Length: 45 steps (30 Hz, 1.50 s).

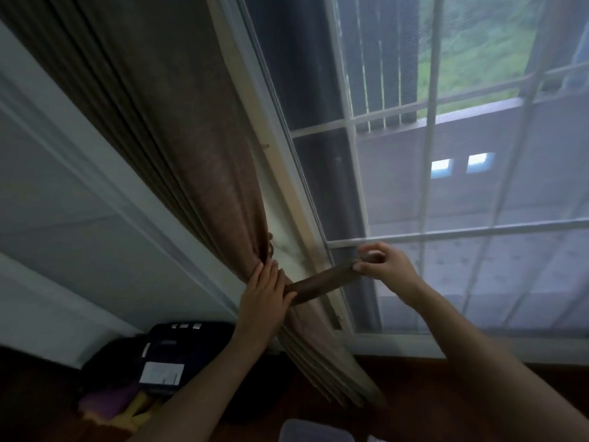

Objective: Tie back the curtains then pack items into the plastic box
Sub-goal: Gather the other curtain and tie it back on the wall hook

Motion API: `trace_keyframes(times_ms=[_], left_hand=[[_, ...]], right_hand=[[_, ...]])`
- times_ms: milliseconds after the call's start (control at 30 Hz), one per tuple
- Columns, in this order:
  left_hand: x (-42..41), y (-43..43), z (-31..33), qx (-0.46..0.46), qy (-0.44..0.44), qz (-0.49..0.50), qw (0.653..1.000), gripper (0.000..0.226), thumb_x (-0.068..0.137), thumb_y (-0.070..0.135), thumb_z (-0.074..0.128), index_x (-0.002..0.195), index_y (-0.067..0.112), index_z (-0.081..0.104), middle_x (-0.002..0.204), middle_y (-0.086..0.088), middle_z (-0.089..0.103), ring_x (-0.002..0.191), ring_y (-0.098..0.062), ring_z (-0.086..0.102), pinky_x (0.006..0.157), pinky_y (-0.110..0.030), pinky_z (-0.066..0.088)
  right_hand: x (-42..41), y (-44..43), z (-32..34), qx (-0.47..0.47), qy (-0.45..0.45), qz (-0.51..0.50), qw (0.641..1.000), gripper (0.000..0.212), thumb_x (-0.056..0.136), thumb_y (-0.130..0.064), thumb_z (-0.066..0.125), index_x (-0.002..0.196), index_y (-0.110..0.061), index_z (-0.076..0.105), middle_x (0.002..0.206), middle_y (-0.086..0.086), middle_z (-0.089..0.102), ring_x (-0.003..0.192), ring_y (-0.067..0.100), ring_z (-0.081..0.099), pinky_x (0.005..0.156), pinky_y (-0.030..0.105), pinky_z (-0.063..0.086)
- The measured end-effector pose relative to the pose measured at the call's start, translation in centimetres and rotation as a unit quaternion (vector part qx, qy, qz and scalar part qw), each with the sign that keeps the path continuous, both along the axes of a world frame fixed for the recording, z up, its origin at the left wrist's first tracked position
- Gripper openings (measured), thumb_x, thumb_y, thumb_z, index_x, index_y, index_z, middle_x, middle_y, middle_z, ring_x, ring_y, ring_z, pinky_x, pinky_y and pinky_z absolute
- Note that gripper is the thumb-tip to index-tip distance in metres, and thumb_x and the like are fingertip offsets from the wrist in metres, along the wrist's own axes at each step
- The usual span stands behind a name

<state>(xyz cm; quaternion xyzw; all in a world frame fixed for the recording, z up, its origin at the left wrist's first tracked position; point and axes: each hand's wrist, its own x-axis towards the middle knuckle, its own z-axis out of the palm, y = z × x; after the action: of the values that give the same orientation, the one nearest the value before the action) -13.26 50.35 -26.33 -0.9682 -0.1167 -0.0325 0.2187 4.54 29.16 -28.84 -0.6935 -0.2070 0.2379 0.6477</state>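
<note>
A brown curtain [178, 129] hangs gathered along the left side of the window frame. A matching brown tieback strap [322, 283] stretches taut across the frame from the gathered fabric toward the right. My left hand [264, 291] presses on the bunched curtain where the strap begins, with its fingers laid over the fabric and the strap's near end. My right hand [382, 263] pinches the strap's far end between thumb and fingers in front of the window screen. No plastic box can be made out for certain.
A window with white bars and a mesh screen [446, 186] fills the right side. A dark bag [172, 355] with a white label lies on the floor at lower left beside purple and yellow items [124, 406]. A pale object [315, 430] shows at the bottom edge.
</note>
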Motion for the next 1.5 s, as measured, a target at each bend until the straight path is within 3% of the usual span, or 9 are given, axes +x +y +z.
trace_keyframes(times_ms=[167,300,600,833,1000,1067,1167,1300,1500], left_hand=[[-1.7,2.3,0.2,0.02,-0.009,0.008,1.0,0.064,0.095,0.045,0.024,0.132,0.0,0.05,0.139,-0.015,0.051,0.136,-0.029,0.04,0.114,-0.042,0.017],[-3.0,4.6,0.2,0.044,-0.006,-0.005,0.999,0.064,0.095,0.044,0.023,0.139,0.0,0.039,0.146,-0.014,0.043,0.139,-0.028,0.036,0.115,-0.044,0.017],[-4.1,7.3,0.3,0.05,0.002,-0.03,0.998,0.061,0.09,0.037,0.029,0.141,0.003,0.033,0.149,-0.012,0.04,0.14,-0.026,0.033,0.116,-0.048,0.007],[-3.8,8.6,0.3,0.039,0.035,-0.018,0.998,0.065,0.091,0.045,0.032,0.141,0.004,0.038,0.15,-0.01,0.037,0.141,-0.023,0.03,0.118,-0.048,0.008],[-3.6,8.5,0.4,0.035,0.039,-0.01,0.999,0.067,0.09,0.048,0.033,0.14,0.004,0.042,0.149,-0.009,0.041,0.14,-0.023,0.034,0.119,-0.046,0.003],[-3.4,8.6,0.3,0.034,0.04,-0.008,0.999,0.068,0.089,0.049,0.035,0.14,0.005,0.043,0.148,-0.009,0.042,0.14,-0.022,0.034,0.118,-0.047,0.006],[-3.3,9.0,0.0,0.046,0.032,-0.011,0.998,0.068,0.089,0.05,0.036,0.139,0.005,0.045,0.148,-0.008,0.043,0.14,-0.021,0.033,0.117,-0.047,0.008],[-3.3,9.0,-0.2,0.06,0.001,-0.027,0.998,0.066,0.089,0.05,0.036,0.137,0.007,0.048,0.146,-0.008,0.045,0.139,-0.021,0.032,0.116,-0.047,0.01],[-3.2,8.8,-0.9,0.082,-0.014,-0.063,0.995,0.029,0.08,0.04,0.066,0.101,0.02,0.067,0.146,-0.011,0.045,0.138,-0.023,0.038,0.116,-0.048,0.007]], right_hand=[[-1.8,5.2,-1.2,0.246,0.316,-0.042,0.916,0.037,0.084,0.003,0.066,0.12,-0.003,0.058,0.118,0.023,0.062,0.107,0.039,0.064,0.089,0.052,0.054],[-3.5,8.9,-1.2,0.266,0.422,-0.042,0.866,0.033,0.095,0.001,0.051,0.126,-0.008,0.058,0.12,0.017,0.063,0.099,0.031,0.066,0.067,0.038,0.059],[-5.5,14.1,0.7,0.073,0.224,-0.019,0.972,0.016,0.087,-0.006,0.069,0.098,-0.011,0.058,0.09,0.006,0.065,0.064,0.009,0.066,0.048,0.017,0.048],[-5.7,16.6,1.8,0.036,0.099,0.039,0.994,0.011,0.091,-0.001,0.062,0.102,0.0,0.059,0.085,0.012,0.064,0.065,0.01,0.064,0.055,0.012,0.05],[-4.8,18.1,1.3,-0.034,-0.012,0.062,0.997,0.016,0.094,-0.017,0.06,0.104,-0.028,0.062,0.09,-0.001,0.07,0.079,0.013,0.069,0.077,0.032,0.059],[-4.6,18.8,0.7,-0.045,-0.038,0.067,0.996,0.017,0.095,-0.017,0.058,0.107,-0.025,0.065,0.094,-0.007,0.068,0.074,0.003,0.068,0.074,0.028,0.058],[-4.8,19.3,1.1,-0.057,-0.051,0.069,0.995,0.021,0.096,-0.004,0.055,0.115,-0.003,0.066,0.11,0.005,0.066,0.08,0.006,0.066,0.079,0.022,0.055],[-4.6,20.3,1.4,-0.108,-0.082,0.075,0.988,0.029,0.098,-0.019,0.052,0.123,-0.014,0.065,0.121,0.004,0.065,0.111,0.019,0.059,0.098,0.03,0.043],[-3.8,22.0,-3.5,-0.065,0.027,0.049,0.996,0.012,0.091,-0.034,0.063,0.091,-0.032,0.075,0.101,0.001,0.074,0.092,0.023,0.069,0.087,0.043,0.055]])
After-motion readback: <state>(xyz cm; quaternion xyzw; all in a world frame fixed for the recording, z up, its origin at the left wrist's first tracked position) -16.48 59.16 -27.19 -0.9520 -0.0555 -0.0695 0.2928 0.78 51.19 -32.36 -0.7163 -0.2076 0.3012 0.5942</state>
